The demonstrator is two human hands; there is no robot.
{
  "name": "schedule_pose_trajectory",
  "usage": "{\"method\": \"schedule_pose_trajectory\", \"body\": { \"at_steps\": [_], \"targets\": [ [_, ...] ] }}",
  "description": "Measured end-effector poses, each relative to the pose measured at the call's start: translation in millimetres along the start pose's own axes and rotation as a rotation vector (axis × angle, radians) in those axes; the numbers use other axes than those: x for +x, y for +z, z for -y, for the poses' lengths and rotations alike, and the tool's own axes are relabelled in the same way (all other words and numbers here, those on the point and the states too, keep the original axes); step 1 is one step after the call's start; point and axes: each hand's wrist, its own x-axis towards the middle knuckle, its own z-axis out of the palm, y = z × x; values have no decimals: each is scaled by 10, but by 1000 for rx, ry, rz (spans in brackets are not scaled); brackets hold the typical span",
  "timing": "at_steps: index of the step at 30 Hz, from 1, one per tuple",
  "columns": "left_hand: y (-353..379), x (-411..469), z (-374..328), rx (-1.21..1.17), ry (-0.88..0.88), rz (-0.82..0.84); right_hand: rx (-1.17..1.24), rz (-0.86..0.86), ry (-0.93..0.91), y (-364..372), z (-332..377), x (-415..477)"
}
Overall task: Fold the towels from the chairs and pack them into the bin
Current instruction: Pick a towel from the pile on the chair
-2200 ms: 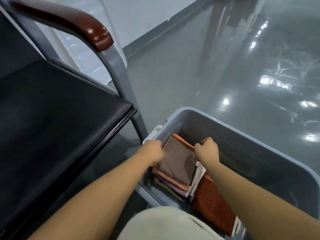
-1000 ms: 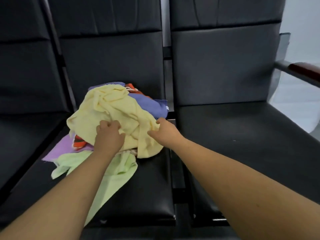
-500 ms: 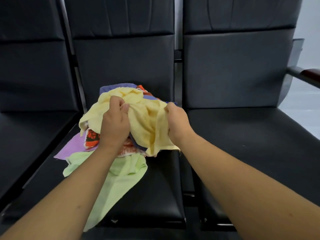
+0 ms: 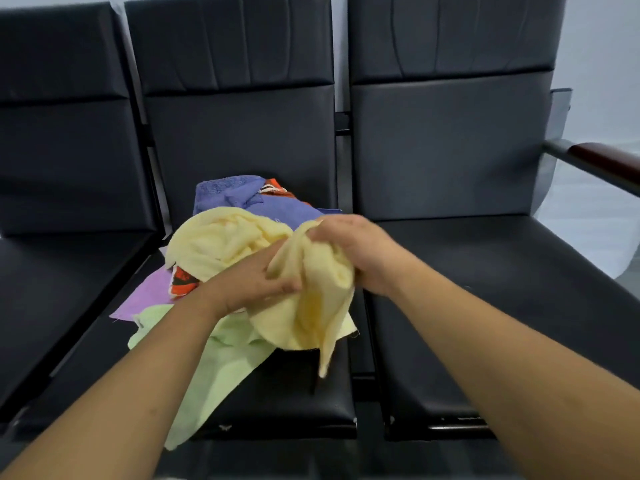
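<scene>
Three black chairs (image 4: 239, 133), at least five towels (image 4: 221, 237) — yellow, blue, orange-patterned, lilac, green — and two hands (image 4: 249, 284)

Orange towel (image 4: 181, 284) mostly under yel. towel (image 4: 221, 240).

1. The view has swung off the bin and its folded stack and over to the chairs (image 4: 450, 140), so the bin's out of shot now.
2. The left hand (image 4: 249, 289) was lying on top of the yellow towel (image 4: 311, 306) a second ago. It's now lower and further right, fingers curled into a fold.
3. The right hand (image 4: 356, 251) went from the towel's right edge to clutching a bunch on top. The hands are much closer together.
4. The yellow towel was draped over the pile and is now wadded between the hands, a tail dangling over the seat (image 4: 277, 393).
5. More of the blue towel (image 4: 277, 209) shows behind, so the wad is probably lifted a bit. Hard to say.
</scene>
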Motion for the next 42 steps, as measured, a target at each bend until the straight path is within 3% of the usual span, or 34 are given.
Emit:
{"method": "schedule_pose_trajectory", "body": {
  "at_steps": [4,7,12,16,18,22,24,26,29,31,34,37,39,42],
  "targets": [
    [65,149,121,570,-170,-97,230,-88,-25,-357,266,-245],
    [34,237,182,840,-302,-183,251,-289,24,-688,301,-427],
    [5,209,-201,566,-52,-703,-71,-589,156,-1147,17,-573],
    [95,217,-906,380,58,-821,-90,-643,147,-1355,5,-574],
    [136,313,-1166,185,-42,-706,-98,-658,127,-1402,80,-611],
    [491,413,-1430,-243,-402,-221,-186,-706,137,-1597,116,-807],
    [705,377,-1454,-422,-507,-20,-299,-739,240,-1766,82,-931],
    [846,376,-1498,-568,-504,128,-440,-789,362,-1946,100,-1055],
    [954,496,-1549,-887,-411,126,-629,-858,460,-2141,235,-1220],
    [1025,590,-1543,-1051,-388,95,-732,-917,412,-2218,402,-1204],
    [1243,722,-1384,-1004,-407,115,-842,-973,196,-2310,702,-935],
    [1599,788,-1163,-827,-492,164,-808,-869,-12,-2295,792,-679],
    [1777,793,-1093,-739,-540,155,-864,-725,8,-2241,624,-602],
    [1861,874,-1010,-490,-528,115,-1024,-614,192,-2194,187,-577]
  ]
}}
